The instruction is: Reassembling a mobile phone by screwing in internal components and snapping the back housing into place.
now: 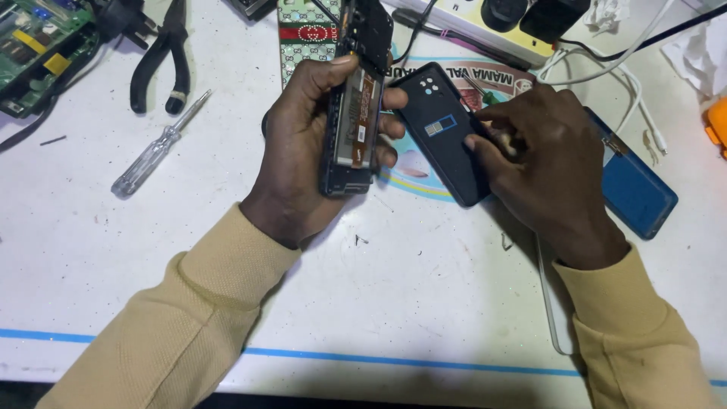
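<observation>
left hand (307,144) is wrapped around an opened black smartphone body with its back removed (350,129), thumb on the near long edge, fingertips curled over the far edge, so the exposed insides face up toward the camera, probably to keep the brown-labelled battery and board in view. the phone is held tilted off the table, top end pointing away, above the white worktop (394,288).

right hand (549,155) rests just beside it on a detached black plastic phone back cover with camera cutouts (443,132). fingers are bunched together, pressing on the cover's right edge and seemingly pinching something small and thin; cannot tell what, it is hidden by the fingers. the cover lies flat on the worktop with its inner side up, likely set there so it stays close to the phone. both arms wear tan long sleeves.

under and right of the right hand lies a blue flat rectangular phone-shaped slab (636,189), partly covered by the wrist. beneath the cover is a round printed sticker or mat, pale with coloured rings (413,178). further left a clear-handled screwdriver (155,151) lies diagonally, well apart from the hands, with black-handled pliers (163,57) above it and a green circuit board (38,45) in the top left corner. at the top edge a white power strip with black plugs (492,23) and white cables (628,83) running right. an orange object (717,125) is cut off at the right edge.
</observation>
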